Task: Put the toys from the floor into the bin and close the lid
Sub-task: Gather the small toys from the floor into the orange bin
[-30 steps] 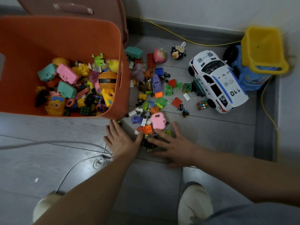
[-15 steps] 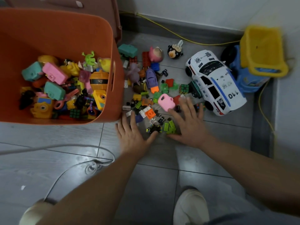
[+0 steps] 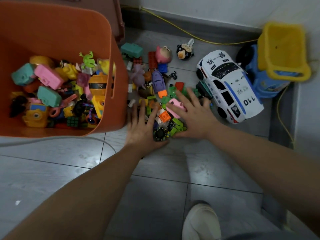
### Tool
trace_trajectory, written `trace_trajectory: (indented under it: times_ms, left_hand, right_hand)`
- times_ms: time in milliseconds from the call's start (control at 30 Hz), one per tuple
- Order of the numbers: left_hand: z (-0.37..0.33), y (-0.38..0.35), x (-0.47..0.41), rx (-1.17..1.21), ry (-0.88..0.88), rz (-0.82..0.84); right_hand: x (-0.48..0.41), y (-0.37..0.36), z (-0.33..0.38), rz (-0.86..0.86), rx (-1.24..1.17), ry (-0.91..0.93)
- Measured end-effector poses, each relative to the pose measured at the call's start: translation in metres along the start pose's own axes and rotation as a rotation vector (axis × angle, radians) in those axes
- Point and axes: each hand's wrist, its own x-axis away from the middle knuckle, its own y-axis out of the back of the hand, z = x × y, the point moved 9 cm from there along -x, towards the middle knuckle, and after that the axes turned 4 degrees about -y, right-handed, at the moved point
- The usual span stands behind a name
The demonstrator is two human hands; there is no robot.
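An orange bin (image 3: 119, 94) stands at the left, partly filled with several small toys. Its lid (image 3: 119, 19) leans upright behind it. Right of the bin a heap of small toys (image 3: 155, 84) covers the floor: blocks, a purple boat, a pink piece (image 3: 174, 104), an orange block (image 3: 164, 116). My left hand (image 3: 142, 127) lies flat with spread fingers on the heap's near left side. My right hand (image 3: 195, 115) lies spread on its near right side, over the pink piece. Between the hands sit a dark round toy (image 3: 160, 134) and green blocks.
A white police car (image 3: 228, 84) lies right of the heap, beside a blue and yellow dump truck (image 3: 277, 63) in the corner. A yellow cord (image 3: 190, 33) runs along the wall. A white cable (image 3: 52, 139) crosses the tiles near the bin. My shoe (image 3: 200, 220) is below.
Both hands have slid forward into the heap and come closer together, pushing small toys ahead of them. The pink piece moved away from me with the right hand.
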Motion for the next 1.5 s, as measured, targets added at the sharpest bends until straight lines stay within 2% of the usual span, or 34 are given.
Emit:
trace_trajectory:
  times_ms: [100,233,333,400,467,600,700,800,900,1133,1267,1500]
  left_hand:
    - [-0.003,0.003,-0.001,0.02,0.022,-0.037]
    - [-0.012,0.003,0.0,0.093,-0.075,-0.124]
    - [-0.014,0.005,-0.004,0.131,-0.071,-0.057]
    - [-0.016,0.004,-0.006,0.155,-0.04,0.045]
    - [-0.018,0.009,-0.005,0.159,-0.003,0.074]
    - [-0.017,0.022,-0.009,0.298,0.112,0.046]
    - [-0.011,0.036,-0.014,0.336,0.193,0.012]
    - [-0.01,0.054,-0.008,0.362,0.195,-0.011]
    - [-0.016,0.073,-0.001,0.375,0.145,-0.049]
    - [-0.037,0.131,0.013,0.384,0.035,-0.084]
    - [-0.051,0.184,0.016,0.339,-0.038,-0.158]
    - [-0.045,0.286,0.02,0.247,-0.112,-0.333]
  right_hand:
    - [-0.002,0.0,0.011,-0.009,0.033,0.033]
    - [-0.002,0.006,0.019,-0.074,0.002,0.085]
    - [-0.004,0.005,0.016,-0.056,-0.086,0.08]
    - [-0.005,0.004,0.015,-0.014,-0.167,0.058]
    - [-0.005,0.005,0.017,0.02,-0.212,0.03]
    - [-0.001,0.0,0.022,0.06,-0.273,-0.052]
    - [0.009,0.008,0.014,0.015,-0.437,-0.136]
    - [0.023,0.021,0.003,-0.012,-0.577,-0.233]
    - [0.034,0.034,0.002,-0.027,-0.615,-0.259]
    - [0.064,0.105,0.01,-0.145,-0.625,-0.226]
    - [0.085,0.169,0.009,-0.309,-0.626,-0.215]
    - [0.089,0.26,0.017,-0.443,-0.621,-0.186]
